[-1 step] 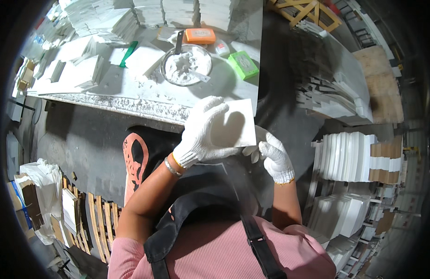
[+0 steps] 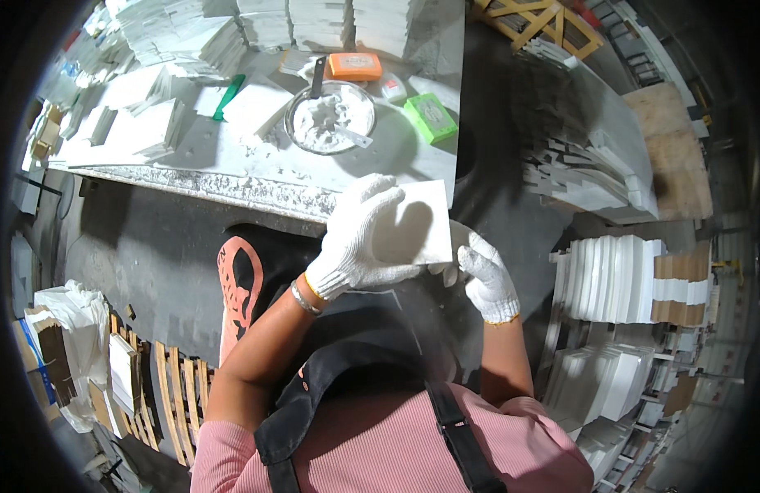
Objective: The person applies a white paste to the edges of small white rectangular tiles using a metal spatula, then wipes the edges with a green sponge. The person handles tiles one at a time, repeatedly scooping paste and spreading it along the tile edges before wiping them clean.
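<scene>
A square white tile [image 2: 435, 234] is held up in front of me, over the gap between my body and the table. My left hand [image 2: 359, 230], in a white knit glove, is closed round its left side, thumb below and fingers at the top. My right hand [image 2: 484, 275], gloved alike, is curled at the tile's lower right corner. Its fingertips pass partly behind the edge, so whatever they pinch is hidden. Beyond the tile, a metal bowl [image 2: 295, 135] of white paste stands on the table with a dark-handled scraper [image 2: 317, 78] and a pale blade [image 2: 357, 138] in it.
On the white table [image 2: 232, 160] are an orange box [image 2: 354, 66], a green box [image 2: 430, 117], a green scraper [image 2: 228, 97] and stacked white slabs [image 2: 318, 20]. More slabs [image 2: 612, 277] stand on the right; wooden slats [image 2: 173, 403] lie lower left.
The tile has dropped very slightly and turned a little. Both hands keep nearly the same place and hold.
</scene>
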`<state>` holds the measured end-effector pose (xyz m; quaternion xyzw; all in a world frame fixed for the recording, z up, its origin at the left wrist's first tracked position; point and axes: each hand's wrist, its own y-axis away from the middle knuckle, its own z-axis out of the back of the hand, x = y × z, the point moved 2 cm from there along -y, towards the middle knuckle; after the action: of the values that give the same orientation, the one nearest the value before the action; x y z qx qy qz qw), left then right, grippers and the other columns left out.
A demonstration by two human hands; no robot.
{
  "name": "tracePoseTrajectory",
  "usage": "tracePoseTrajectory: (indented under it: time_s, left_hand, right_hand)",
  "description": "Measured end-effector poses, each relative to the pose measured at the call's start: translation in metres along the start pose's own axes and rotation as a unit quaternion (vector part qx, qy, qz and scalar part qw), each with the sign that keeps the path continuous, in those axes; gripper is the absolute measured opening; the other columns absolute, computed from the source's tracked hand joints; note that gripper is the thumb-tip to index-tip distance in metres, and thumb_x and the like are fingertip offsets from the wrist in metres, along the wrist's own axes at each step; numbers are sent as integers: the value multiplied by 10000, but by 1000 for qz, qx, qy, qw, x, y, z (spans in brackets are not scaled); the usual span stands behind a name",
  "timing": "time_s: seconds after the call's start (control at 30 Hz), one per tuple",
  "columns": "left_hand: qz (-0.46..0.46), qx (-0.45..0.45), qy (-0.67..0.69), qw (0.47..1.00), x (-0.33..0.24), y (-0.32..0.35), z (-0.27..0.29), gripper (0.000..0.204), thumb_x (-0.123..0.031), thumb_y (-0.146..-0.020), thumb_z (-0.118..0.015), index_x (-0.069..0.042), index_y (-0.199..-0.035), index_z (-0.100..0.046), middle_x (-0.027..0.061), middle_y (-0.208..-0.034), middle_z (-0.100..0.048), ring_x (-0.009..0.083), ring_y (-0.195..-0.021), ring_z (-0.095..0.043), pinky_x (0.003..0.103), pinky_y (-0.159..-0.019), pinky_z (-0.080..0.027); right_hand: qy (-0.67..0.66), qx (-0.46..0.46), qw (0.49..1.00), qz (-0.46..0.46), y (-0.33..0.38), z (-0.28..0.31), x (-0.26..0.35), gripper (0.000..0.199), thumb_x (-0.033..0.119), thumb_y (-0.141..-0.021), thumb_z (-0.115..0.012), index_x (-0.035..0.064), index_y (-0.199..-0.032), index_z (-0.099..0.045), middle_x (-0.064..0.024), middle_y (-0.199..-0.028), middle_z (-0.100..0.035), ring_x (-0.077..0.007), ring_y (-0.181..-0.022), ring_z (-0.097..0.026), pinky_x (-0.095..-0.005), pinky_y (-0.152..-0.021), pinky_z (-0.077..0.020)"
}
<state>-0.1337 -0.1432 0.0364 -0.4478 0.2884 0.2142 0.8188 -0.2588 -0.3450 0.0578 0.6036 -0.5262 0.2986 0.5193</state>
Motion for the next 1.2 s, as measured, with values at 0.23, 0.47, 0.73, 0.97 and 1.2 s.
tracePoseTrajectory:
  time_s: [0.23, 0.47, 0.73, 0.97, 1.2]
  left_hand:
    - [-16, 10, -31, 999, 3, 14, 9, 1075, -412, -572, -950, 1, -1433, -456, 249, -1428, -503, 438, -1348, -474, 497, -1125, -402]
    - [341, 11, 452, 824, 11, 40, 23, 819, -185, -831, -830, 18, -1495, -397, 141, -1355, -569, 212, -1241, -553, 361, -1047, -458]
    - [391, -58, 517, 759, 6, 44, 34, 254, -75, -902, -724, -14, -1123, -615, 8, -992, -666, 94, -881, -606, 249, -766, -499]
    - [406, -44, 510, 757, 19, 60, 38, 280, -56, -903, -706, -2, -1162, -615, 22, -1054, -672, 95, -959, -608, 267, -876, -503]
    - [404, -62, 580, 705, 22, 60, 39, 300, -118, -898, -734, 5, -1144, -613, 60, -1019, -684, 141, -924, -641, 296, -844, -527]
  right_hand:
    - [120, -58, 989, 57, -23, -27, -5, 156, 96, -895, -708, -44, -963, -699, -71, -871, -675, -109, -737, -614, -269, -642, -501]
    - [391, -40, 897, 202, -20, -53, -4, 181, 115, -844, -771, -36, -912, -698, -125, -756, -651, -182, -637, -597, -321, -577, -479]
    - [372, -67, 914, 147, -29, -67, 11, 234, 108, -877, -768, -53, -1043, -733, -75, -870, -737, -88, -742, -630, -276, -644, -513]
    - [220, -101, 960, 143, -42, -76, 40, 262, 165, -1030, -571, -24, -1129, -724, -92, -975, -746, -120, -832, -691, -248, -734, -539]
    - [236, -75, 959, 135, -44, -72, 29, 291, 191, -1042, -548, -21, -1138, -723, -86, -1010, -750, -119, -892, -682, -261, -777, -529]
